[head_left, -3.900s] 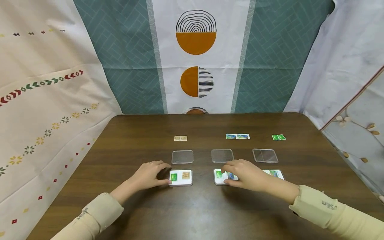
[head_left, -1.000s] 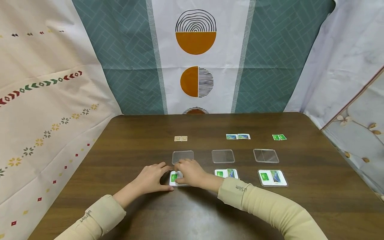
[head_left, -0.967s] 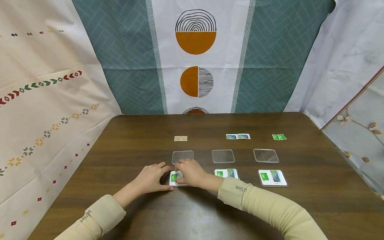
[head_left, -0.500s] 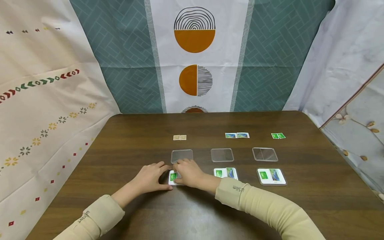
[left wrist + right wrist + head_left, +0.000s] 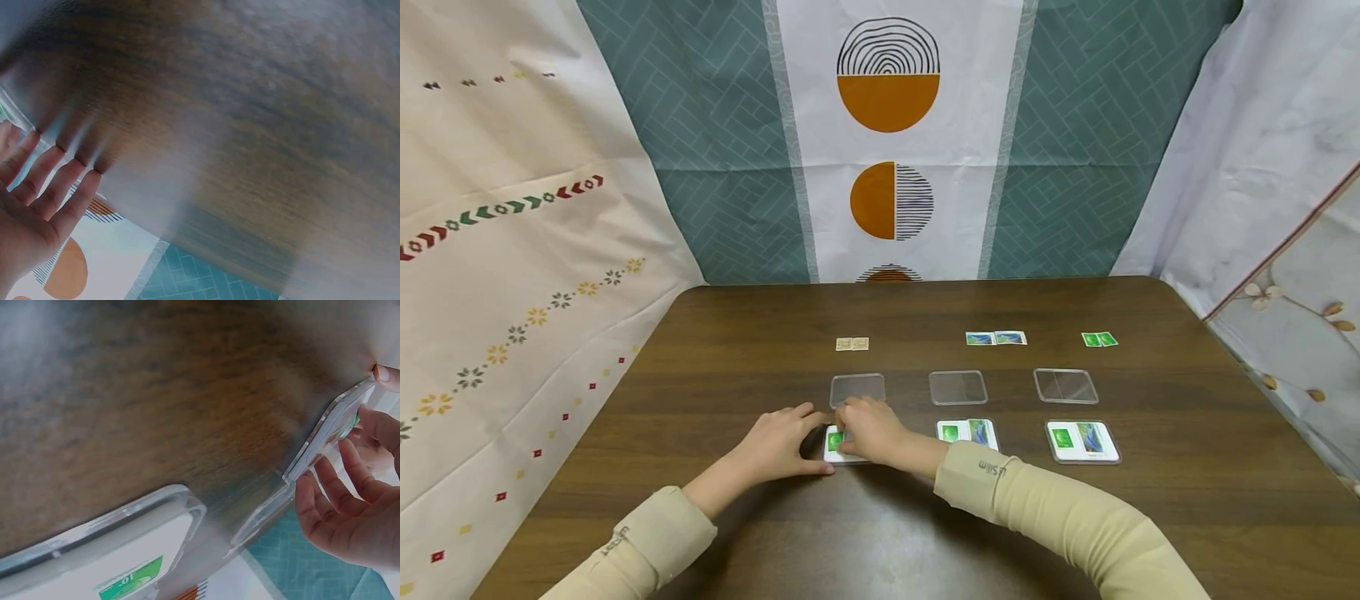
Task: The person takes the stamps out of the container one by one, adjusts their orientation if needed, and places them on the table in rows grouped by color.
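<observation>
l hand (image 5: 775,450) at l end of the left case (image 5: 830,457), thumb by the near l corner, index by the far l corner. thumb & fingers spread, bracketing that end; l wrist cam has the fingers fairly straight. r hand (image 5: 868,431) is over the r half of same case, back of hand up, thumb tip right by the green stamp (image 5: 834,441), index nr the far edge. r thumb & fingers apart, fingers bent per r wrist cam; can't tell if it's pinching anything, since whatever's under the hand is hidden.

left case lies flat on the brown wood-grain table (image 5: 760,333), white insert inside, green stamp in its l half. to its r, in a row: middle case (image 5: 964,430) & right case (image 5: 1075,446), each w/ a green stamp l and a blue one r. r sleeve (image 5: 1045,500) passes just in front of middle case, overlapping its near edge.

behind the cases, 3 clear plastic lids approx in line: left lid (image 5: 859,385) partly behind r hand, middle lid (image 5: 958,387), right lid (image 5: 1066,386). further back, loose stamps in side-by-side pairs: tan pair (image 5: 844,344) l, blue pair (image 5: 981,338) mid, green pair (image 5: 1091,340) r.
</observation>
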A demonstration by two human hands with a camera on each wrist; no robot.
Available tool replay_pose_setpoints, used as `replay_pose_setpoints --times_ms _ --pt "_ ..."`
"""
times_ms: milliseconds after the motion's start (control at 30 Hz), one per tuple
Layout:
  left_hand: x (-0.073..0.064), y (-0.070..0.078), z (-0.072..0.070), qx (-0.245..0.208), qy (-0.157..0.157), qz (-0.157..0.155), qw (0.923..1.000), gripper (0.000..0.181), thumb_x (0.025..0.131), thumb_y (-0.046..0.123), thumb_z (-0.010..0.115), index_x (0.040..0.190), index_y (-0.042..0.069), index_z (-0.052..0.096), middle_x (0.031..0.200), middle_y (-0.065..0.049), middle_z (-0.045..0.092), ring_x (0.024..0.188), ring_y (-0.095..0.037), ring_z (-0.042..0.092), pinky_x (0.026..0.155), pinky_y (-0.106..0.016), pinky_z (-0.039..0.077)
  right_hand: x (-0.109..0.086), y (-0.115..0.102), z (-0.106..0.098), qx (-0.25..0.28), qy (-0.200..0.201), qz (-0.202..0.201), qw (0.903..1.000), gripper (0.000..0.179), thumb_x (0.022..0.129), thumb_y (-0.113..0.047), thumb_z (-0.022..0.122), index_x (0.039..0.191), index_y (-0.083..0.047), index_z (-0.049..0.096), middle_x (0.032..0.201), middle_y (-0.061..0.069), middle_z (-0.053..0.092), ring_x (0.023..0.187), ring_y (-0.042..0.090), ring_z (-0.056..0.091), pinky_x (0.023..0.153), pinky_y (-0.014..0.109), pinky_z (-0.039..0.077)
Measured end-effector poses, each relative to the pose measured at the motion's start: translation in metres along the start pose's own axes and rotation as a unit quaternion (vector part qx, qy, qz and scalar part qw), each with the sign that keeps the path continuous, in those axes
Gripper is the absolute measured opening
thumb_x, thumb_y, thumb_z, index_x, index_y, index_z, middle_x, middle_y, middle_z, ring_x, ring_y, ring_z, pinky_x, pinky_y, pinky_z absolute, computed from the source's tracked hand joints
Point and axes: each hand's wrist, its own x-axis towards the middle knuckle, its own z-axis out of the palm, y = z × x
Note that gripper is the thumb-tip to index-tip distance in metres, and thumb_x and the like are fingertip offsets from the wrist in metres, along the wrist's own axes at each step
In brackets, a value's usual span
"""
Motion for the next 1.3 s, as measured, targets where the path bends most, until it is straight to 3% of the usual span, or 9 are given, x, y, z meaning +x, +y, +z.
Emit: replay_pose_setpoints --times_ms 600,700,900,1300 --pt "-0.001 0.003 -0.002 -0.008 -0.005 -0.012 0.9999 0.064 0.066 0.058 0.075 0.112 0.016 0.065 0.09 0.004 0.059 0.07 -0.014 0.058 0.056 -0.03 0.045 -0.004 -0.004 0.004 0.013 0.029 0.007 0.9995 0.025 0.072 -0.024 0.08 0.083 -0.014 0.06 0.089 -0.001 0.063 0.082 0.015 0.054 0.069 0.026 0.046" --pt "-0.001 0.003 -0.002 -0.005 -0.003 -0.012 0.9999 0.063 0.065 0.057 0.076 0.111 0.015 0.065 0.09 0.004 0.059 0.071 -0.015 0.059 0.056 -0.031 0.046 -0.003 -0.004 0.005 0.039 0.033 0.013 0.9986 0.026 0.072 -0.02 0.081 0.083 -0.013 0.059 0.085 -0.001 0.063 0.077 0.014 0.053 0.07 0.027 0.047" --pt "0.0 0.002 -0.002 -0.002 -0.004 -0.011 0.9999 0.063 0.065 0.058 0.075 0.109 0.014 0.065 0.088 0.003 0.057 0.071 -0.016 0.059 0.057 -0.033 0.046 -0.003 -0.003 0.006 0.13 0.046 0.02 0.9902 0.025 0.071 -0.006 0.078 0.081 -0.009 0.056 0.064 -0.003 0.053 0.058 0.006 0.044 0.053 0.02 0.038" --pt "0.0 0.002 -0.002 -0.004 -0.015 -0.015 0.9998 0.063 0.065 0.058 0.075 0.108 0.015 0.064 0.084 0.004 0.054 0.066 -0.014 0.055 0.054 -0.03 0.042 -0.002 0.0 0.011 0.232 0.064 0.008 0.9706 0.026 0.067 0.01 0.071 0.076 -0.007 0.053 0.061 -0.001 0.054 0.055 0.002 0.041 0.052 0.015 0.035"
